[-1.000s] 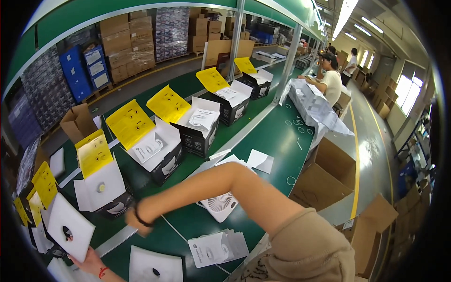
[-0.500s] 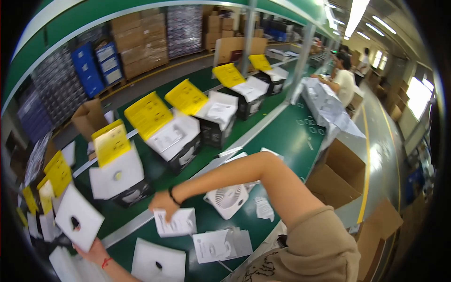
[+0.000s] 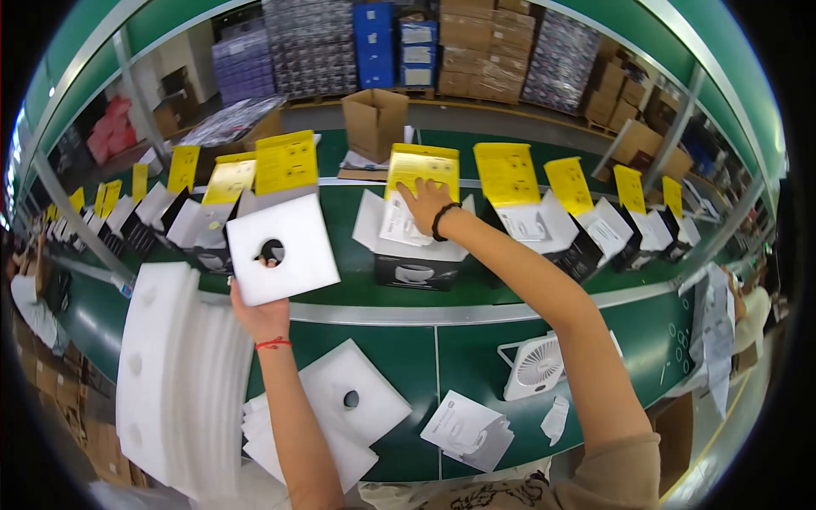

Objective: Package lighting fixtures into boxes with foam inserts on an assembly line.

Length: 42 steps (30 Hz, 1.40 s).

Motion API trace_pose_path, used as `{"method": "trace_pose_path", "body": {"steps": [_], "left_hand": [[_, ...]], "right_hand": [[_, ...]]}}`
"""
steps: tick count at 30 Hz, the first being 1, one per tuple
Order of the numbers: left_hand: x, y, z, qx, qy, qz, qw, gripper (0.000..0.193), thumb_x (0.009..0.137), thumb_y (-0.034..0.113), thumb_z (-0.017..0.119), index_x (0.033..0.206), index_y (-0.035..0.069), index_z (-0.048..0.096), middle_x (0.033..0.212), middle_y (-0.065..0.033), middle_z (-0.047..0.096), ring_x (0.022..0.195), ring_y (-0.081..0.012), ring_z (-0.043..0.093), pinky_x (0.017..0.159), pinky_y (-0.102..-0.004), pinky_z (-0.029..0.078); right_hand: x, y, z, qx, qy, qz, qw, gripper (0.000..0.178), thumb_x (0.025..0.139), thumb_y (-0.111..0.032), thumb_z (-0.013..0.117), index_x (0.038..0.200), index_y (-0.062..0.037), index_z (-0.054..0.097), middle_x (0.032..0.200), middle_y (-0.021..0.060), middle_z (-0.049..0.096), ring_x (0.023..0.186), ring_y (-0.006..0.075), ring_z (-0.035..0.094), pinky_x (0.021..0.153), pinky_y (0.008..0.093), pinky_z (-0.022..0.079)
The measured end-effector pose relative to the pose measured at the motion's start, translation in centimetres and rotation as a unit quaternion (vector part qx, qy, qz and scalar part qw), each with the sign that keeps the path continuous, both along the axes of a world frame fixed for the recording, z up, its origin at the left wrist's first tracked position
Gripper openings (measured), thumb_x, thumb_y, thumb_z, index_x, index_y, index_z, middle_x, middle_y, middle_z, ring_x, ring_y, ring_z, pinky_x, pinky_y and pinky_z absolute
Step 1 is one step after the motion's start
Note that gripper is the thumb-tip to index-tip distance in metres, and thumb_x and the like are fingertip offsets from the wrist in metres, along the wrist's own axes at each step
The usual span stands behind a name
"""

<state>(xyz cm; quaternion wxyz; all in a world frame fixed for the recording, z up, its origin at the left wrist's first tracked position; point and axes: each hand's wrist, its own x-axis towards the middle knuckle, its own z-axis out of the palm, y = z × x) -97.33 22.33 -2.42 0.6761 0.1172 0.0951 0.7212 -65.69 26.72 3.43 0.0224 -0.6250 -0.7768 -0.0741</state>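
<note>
My left hand grips the lower edge of a square white foam sheet with a round hole, holding it tilted above the line. My right hand reaches forward with its fingers spread over a white booklet, which lies in an open black box with white inner flaps and a raised yellow lid. Below my arms, more foam sheets with holes lie on the green table, beside a small stack of white booklets.
A tall stack of white foam stands at the left. A white fan and a crumpled paper lie at the right. More open boxes line the belt both ways. Behind it stands a brown carton. Another person is at far right.
The view has swung left. My right hand has gone from above the table, with a booklet, to the open box, where a booklet now lies under its fingers. My left hand still holds the foam sheet.
</note>
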Motion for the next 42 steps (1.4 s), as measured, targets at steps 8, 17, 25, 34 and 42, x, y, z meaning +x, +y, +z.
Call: {"method": "trace_pose_path", "body": {"steps": [8, 17, 25, 34, 42], "left_hand": [[-0.1, 1.2, -0.5, 0.009, -0.02, -0.007, 1.0, 0.041, 0.083, 0.031, 0.045, 0.112, 0.001, 0.049, 0.101, -0.0147, 0.057, 0.09, -0.0278, 0.054, 0.086, -0.0392, 0.041], [-2.9, 2.0, -1.6, -0.17, -0.021, -0.009, 0.985, 0.054, 0.08, 0.047, 0.047, 0.11, 0.003, 0.044, 0.112, -0.0133, 0.051, 0.095, -0.0235, 0.053, 0.072, -0.028, 0.041], [-4.1, 2.2, -1.2, -0.173, -0.014, -0.024, 0.985, 0.044, 0.08, 0.037, 0.05, 0.107, 0.003, 0.046, 0.098, -0.0086, 0.053, 0.081, -0.019, 0.051, 0.07, -0.028, 0.041], [-5.4, 2.8, -0.8, -0.169, -0.01, -0.034, 0.985, 0.042, 0.08, 0.035, 0.05, 0.108, 0.004, 0.048, 0.098, -0.0078, 0.054, 0.081, -0.0184, 0.051, 0.069, -0.0272, 0.041], [-7.4, 4.2, -0.6, -0.159, -0.013, -0.042, 0.986, 0.038, 0.078, 0.033, 0.053, 0.103, 0.004, 0.049, 0.091, -0.0069, 0.052, 0.077, -0.0178, 0.05, 0.067, -0.0275, 0.04]], "right_hand": [[-8.9, 1.0, 0.4, -0.236, 0.519, 0.099, 0.816, 0.08, 0.077, -0.036, 0.062, 0.132, -0.0002, 0.017, 0.095, 0.0163, 0.056, 0.082, 0.0226, 0.058, 0.063, 0.0309, 0.051], [-14.6, 9.5, 0.7, 0.243, 0.381, 0.053, 0.89, 0.073, 0.075, -0.009, 0.057, 0.133, -0.0009, 0.012, 0.092, 0.0298, 0.055, 0.078, 0.0452, 0.054, 0.07, 0.0449, 0.045], [-18.7, 13.8, -4.0, 0.13, -0.015, -0.06, 0.99, 0.069, 0.074, -0.011, 0.057, 0.133, -0.0056, 0.023, 0.133, 0.0273, 0.022, 0.119, 0.0457, 0.026, 0.092, 0.0504, 0.032], [-18.6, 16.1, -6.2, -0.206, 0.103, 0.093, 0.969, 0.062, 0.075, -0.058, 0.046, 0.13, -0.0312, 0.034, 0.136, 0.0247, 0.022, 0.125, 0.0443, 0.018, 0.1, 0.0543, 0.017], [-17.4, 16.6, -8.0, -0.109, 0.159, 0.129, 0.973, 0.065, 0.071, -0.063, 0.051, 0.127, -0.0334, 0.039, 0.132, 0.0259, 0.027, 0.124, 0.04, 0.023, 0.099, 0.0498, 0.021]]}}
